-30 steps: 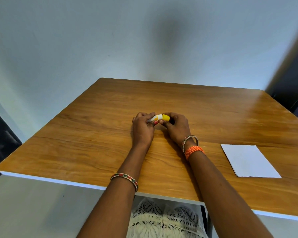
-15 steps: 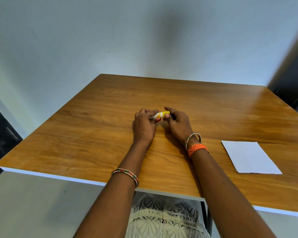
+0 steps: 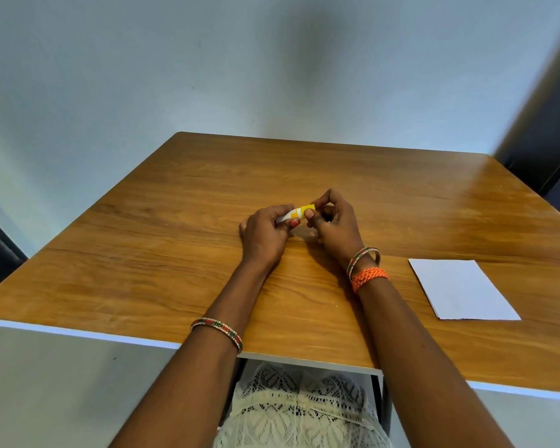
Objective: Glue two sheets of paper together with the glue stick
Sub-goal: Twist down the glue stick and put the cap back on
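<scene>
Item: glue stick (image 3: pixel 296 215), small, white barrel with a yellow-orange end. Location: centre of the frame, held level just above the wooden table (image 3: pixel 143 253), between both hands.

Left hand (image 3: pixel 265 232): fingers curled round the white barrel end, grasping it; heel of the hand rests on the tabletop.

Right hand (image 3: pixel 333 221): thumb and fingertips pinch the yellow end, the remaining fingers curled behind. Whether that yellow part is the cap or the twist base cannot be told at this size.

Item: paper (image 3: pixel 463 289), white, lying flat at the right of the frame near the table's front edge, well apart from the hands. It reads as one rectangle; whether it is a single sheet or two stacked cannot be told.

Other: bangles on both wrists, an orange braided band (image 3: pixel 369 276) on the right wrist; pale wall at the top of the frame.

Status, as judged: early stage. The stick appears to be in the course of being opened or wound out. No glue on the paper is visible, and the paper lies untouched. Remaining: expose the glue, spread it on one sheet, lay the second sheet over it, press the two together.
</scene>
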